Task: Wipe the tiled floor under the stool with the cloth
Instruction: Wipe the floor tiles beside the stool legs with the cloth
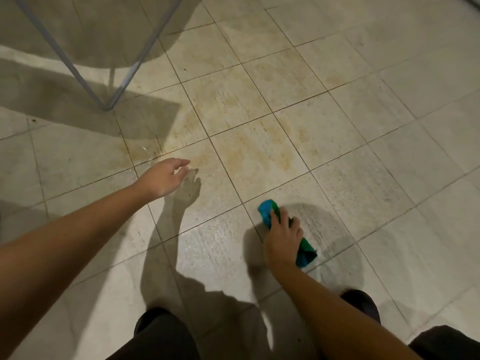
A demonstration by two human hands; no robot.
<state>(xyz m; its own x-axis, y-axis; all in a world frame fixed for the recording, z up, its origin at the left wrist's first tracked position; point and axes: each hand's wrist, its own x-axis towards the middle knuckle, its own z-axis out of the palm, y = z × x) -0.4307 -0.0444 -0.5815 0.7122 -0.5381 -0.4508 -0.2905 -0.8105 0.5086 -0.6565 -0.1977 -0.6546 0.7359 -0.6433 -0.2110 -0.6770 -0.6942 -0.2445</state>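
A crumpled blue and green cloth lies pressed on the pale tiled floor at the lower right, and my right hand grips it from above. My left hand hovers just over the floor at centre left, fingers loosely spread and holding nothing. Thin grey metal legs of the stool meet in a V at the upper left, with the seat's round shadow behind them. Brownish stains mark the tiles between the stool leg and the cloth. Wet streaks glisten on the tiles near my left hand.
My dark shoes and trouser legs fill the bottom edge. Shadows of my arms fall across the lower middle tiles. A dark edge shows at the top right corner.
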